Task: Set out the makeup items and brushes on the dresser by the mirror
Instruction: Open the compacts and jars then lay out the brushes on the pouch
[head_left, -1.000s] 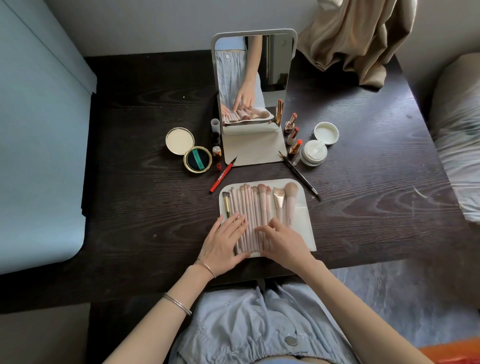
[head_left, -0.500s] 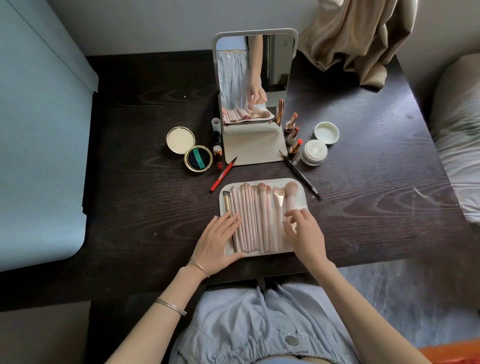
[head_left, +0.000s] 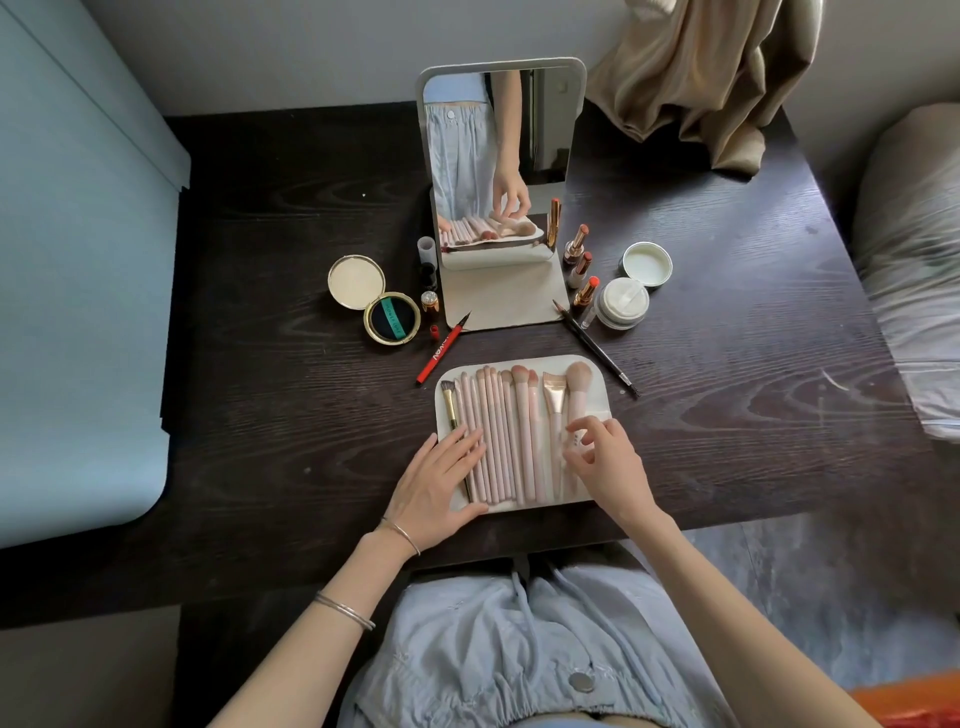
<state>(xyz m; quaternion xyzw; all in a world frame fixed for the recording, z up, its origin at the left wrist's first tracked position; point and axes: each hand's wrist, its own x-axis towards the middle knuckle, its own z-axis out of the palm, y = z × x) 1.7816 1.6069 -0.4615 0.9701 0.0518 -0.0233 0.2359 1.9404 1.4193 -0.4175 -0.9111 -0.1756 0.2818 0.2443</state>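
Brush-straightening step, centre frame — left hand (head_left: 439, 480) flat and spread on the tray (head_left: 597, 374), right hand (head_left: 605, 457) loosely curled, empty, over the brushes (head_left: 506, 431) — next, a light pinch on one handle.

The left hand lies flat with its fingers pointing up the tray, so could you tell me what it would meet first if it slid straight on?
Probably the gold-handled brush: the left hand already has its fingertips beside it.

Left hand (head_left: 434, 486) flat, palm down, fingers (head_left: 462, 441) spread forward, right hand (head_left: 608, 462) raised, thumb and forefinger loosely curled, apart at the tips
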